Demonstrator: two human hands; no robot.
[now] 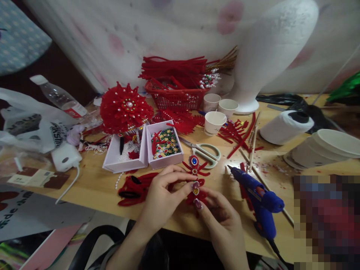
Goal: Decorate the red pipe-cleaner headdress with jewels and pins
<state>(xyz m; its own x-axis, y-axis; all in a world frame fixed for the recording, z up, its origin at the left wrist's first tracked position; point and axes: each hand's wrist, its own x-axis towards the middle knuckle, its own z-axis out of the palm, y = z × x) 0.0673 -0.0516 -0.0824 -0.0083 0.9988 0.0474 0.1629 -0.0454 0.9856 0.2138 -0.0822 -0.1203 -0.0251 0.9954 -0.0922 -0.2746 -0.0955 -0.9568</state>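
Between my two hands is a red fuzzy ornament (194,162) with a blue gem near its top and a yellow gem lower down. My left hand (165,189) pinches it from the left, thumb beside the yellow gem. From the right, my right hand (221,215) holds its lower part, with the thumb just under that gem. Red fuzzy pieces with black ovals (135,187) lie left of my left hand. Scissors (206,153) with pale green handles rest beyond the ornament. A blue glue gun (257,191) lies to the right of my right hand.
Two boxes hold beads (126,165) and gems (165,161). Behind them are a red flower ornament (126,108), a red basket (176,98) and a paper cup (215,123). A thread spool (284,127), stacked cups (312,152) and a white stand (264,56) stand right. Left lies a bottle (60,95).
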